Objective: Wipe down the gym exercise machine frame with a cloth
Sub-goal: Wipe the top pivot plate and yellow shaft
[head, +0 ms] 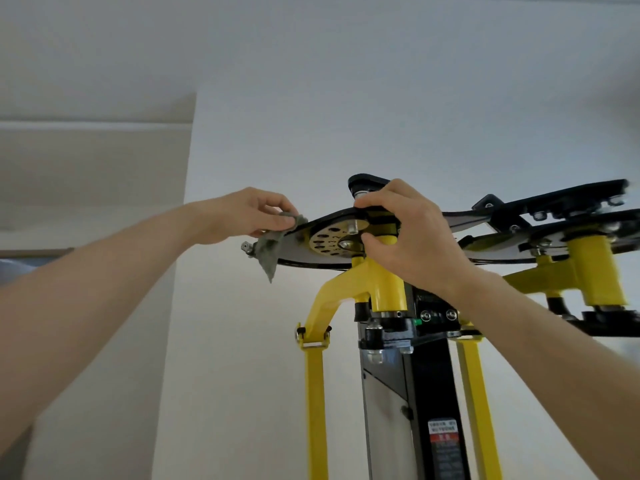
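Note:
I look up at the top of a yellow and black exercise machine frame. My left hand pinches a small grey cloth against the left tip of a flat black plate at the machine's top. A corner of the cloth hangs below the plate. My right hand grips the pivot of that plate, fingers over its top edge and thumb beneath, beside a gold perforated disc.
A black central column with a warning label runs down between two yellow uprights. A second black plate on a yellow arm extends right. White wall and ceiling lie behind; a wall corner stands at left.

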The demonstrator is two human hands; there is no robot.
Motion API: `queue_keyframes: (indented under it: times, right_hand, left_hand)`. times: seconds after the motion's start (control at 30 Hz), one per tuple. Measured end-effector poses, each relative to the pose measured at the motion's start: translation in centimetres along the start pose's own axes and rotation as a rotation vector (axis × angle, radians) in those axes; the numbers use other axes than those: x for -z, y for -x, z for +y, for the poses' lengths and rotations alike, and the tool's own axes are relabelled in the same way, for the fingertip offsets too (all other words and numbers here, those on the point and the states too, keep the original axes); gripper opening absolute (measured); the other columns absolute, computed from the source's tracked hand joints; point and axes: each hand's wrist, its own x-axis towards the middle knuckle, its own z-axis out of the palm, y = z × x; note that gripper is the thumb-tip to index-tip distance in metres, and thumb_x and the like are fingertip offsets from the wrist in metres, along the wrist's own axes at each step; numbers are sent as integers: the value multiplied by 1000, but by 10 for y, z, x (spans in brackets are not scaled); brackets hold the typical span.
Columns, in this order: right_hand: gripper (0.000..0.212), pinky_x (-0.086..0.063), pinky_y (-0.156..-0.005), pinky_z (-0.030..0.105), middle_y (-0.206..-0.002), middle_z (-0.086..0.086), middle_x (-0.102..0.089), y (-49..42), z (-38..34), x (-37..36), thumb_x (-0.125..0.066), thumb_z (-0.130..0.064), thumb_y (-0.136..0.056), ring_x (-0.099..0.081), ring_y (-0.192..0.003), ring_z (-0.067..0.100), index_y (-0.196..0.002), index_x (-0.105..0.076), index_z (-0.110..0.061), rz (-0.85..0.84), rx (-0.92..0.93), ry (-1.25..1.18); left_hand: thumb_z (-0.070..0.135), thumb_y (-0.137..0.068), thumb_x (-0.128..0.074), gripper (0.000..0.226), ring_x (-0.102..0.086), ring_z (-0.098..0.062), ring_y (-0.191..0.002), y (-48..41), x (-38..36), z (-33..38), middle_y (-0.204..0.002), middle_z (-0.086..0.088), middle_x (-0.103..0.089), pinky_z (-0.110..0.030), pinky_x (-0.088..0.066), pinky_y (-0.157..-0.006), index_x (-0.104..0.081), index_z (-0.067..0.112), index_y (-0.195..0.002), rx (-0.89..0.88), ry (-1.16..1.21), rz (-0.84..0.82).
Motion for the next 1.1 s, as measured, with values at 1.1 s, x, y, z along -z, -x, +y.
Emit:
queue_keyframes:
  times: [1.1]
  right_hand:
    - [28,-47,-71,20,-90,-1,-70,-33,102,69,-77,-6,-82,-60,-73,5,-106,-76,-19,-171,-118,-159]
  left_hand:
    - [39,-87,-74,34,-64,-8,-92,-32,-111,127,-106,11,-65,-31,-54,-83,-61,26,-116,-156,-447,432]
